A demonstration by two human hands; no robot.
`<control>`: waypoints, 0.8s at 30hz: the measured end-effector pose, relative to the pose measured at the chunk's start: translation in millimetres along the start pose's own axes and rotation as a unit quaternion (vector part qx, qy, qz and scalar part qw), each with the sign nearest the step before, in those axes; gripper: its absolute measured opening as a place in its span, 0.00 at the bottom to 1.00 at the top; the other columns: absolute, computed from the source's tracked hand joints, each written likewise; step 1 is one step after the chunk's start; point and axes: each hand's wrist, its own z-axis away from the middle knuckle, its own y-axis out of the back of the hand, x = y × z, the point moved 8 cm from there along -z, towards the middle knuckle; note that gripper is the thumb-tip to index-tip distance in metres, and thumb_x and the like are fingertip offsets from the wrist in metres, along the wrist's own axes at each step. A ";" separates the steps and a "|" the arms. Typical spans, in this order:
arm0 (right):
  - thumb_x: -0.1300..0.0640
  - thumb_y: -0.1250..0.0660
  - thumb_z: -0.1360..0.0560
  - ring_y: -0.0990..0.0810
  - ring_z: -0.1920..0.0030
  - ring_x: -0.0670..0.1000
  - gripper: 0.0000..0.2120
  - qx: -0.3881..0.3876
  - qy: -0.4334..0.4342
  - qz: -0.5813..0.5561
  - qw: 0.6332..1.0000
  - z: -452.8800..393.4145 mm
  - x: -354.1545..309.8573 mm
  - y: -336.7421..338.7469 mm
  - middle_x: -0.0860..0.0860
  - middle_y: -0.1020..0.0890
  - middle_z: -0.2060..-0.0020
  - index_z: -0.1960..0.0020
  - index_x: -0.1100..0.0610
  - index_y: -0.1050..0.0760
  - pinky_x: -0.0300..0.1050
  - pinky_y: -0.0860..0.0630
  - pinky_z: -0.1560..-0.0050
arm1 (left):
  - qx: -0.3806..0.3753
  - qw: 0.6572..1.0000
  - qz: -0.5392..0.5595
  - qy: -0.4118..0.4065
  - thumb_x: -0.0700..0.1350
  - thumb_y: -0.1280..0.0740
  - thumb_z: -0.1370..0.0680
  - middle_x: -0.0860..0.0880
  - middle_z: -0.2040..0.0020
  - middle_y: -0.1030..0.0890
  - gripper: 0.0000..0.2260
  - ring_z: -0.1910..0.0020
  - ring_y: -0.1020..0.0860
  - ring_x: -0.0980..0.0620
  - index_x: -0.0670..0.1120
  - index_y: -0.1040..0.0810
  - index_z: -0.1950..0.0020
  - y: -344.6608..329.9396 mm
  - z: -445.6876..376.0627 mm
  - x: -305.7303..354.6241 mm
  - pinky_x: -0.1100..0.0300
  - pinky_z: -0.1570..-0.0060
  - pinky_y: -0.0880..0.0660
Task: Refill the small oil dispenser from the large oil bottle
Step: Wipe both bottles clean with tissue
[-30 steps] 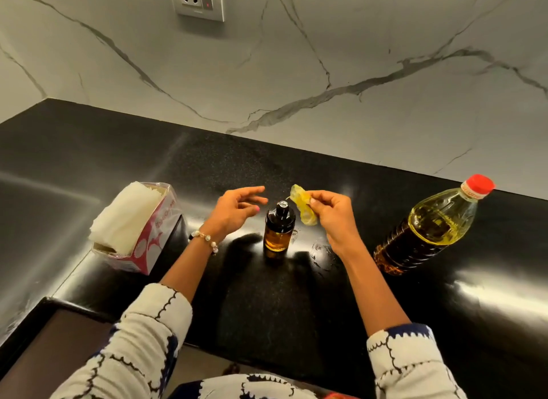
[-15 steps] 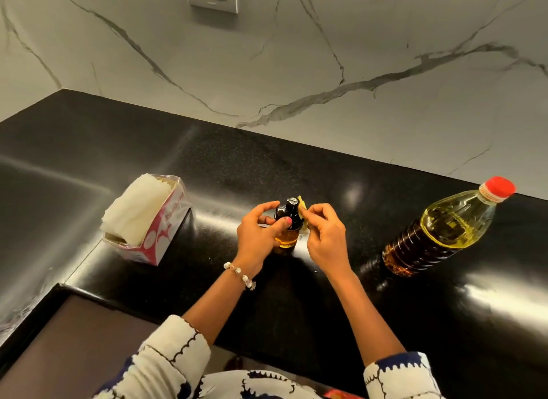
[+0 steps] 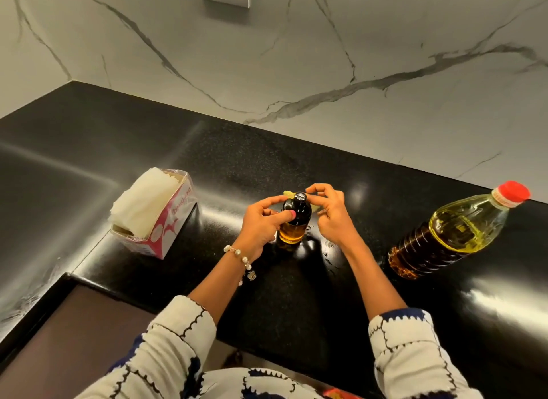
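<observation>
I am judging the refill as barely begun: the small dark glass oil dispenser with amber oil in its base [image 3: 295, 220] is standing upright on the glossy black stone counter [image 3: 207, 161], its black top in place, and the large clear plastic oil bottle with the red cap [image 3: 453, 232] is standing capped, well apart from the dispenser on its right side. Opening both and pouring are left.

My left hand [image 3: 262, 223] is wrapping the dispenser's body, thumb pressing across the front. My right hand [image 3: 329, 211] is curling at the dispenser's neck, fingertips at its top; a scrap of yellow material [image 3: 287, 193] is showing just behind the top, and I cannot tell which grip is pinching it.
</observation>
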 end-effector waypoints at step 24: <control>0.80 0.46 0.32 0.41 0.32 0.51 0.40 0.018 -0.007 0.037 0.999 45.4 7.4 10.1 0.47 0.33 0.29 0.36 0.40 0.29 0.32 0.48 0.36 | -0.041 0.998 -0.037 -0.021 0.38 0.31 0.25 0.45 0.62 0.26 0.15 0.68 0.28 0.61 0.51 0.21 0.40 -5.5 -9.7 5.5 0.71 0.66 0.29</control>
